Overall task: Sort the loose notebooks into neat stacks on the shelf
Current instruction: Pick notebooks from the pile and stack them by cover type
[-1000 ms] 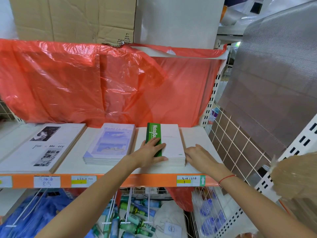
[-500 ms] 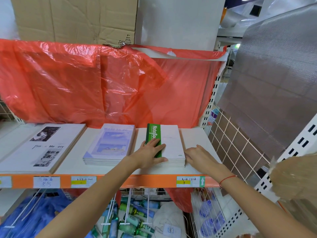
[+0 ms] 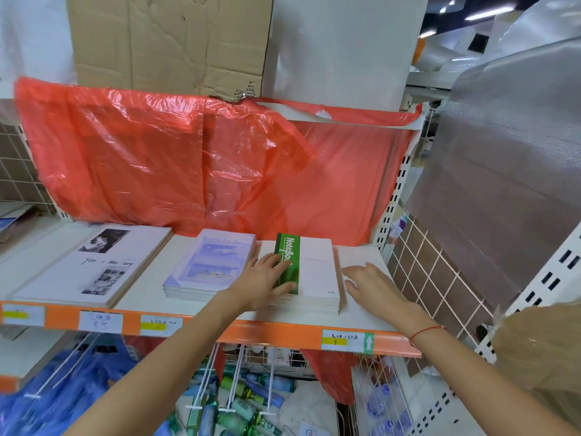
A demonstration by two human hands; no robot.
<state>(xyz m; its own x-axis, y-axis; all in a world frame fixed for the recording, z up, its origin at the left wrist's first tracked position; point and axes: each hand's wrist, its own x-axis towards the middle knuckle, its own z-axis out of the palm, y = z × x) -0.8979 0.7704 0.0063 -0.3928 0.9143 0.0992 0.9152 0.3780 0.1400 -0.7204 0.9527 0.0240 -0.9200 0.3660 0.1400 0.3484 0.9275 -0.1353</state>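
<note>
A person's left hand (image 3: 267, 283) presses flat-fingered on the green-spined notebook stack (image 3: 309, 275) to steady it, while the right hand (image 3: 369, 286), fingers spread, apparently hovers just beside its edge on the shelf (image 3: 361, 319).

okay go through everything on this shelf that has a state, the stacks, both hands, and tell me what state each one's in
Green-spine notebook stack: flat, edges roughly squared.
Blue-cover stack: flat, untouched.
Photo-cover stack: flat, untouched.
Left hand: fingers straight, resting on the green-spine stack.
Right hand: open, beside that stack on the shelf.
</note>
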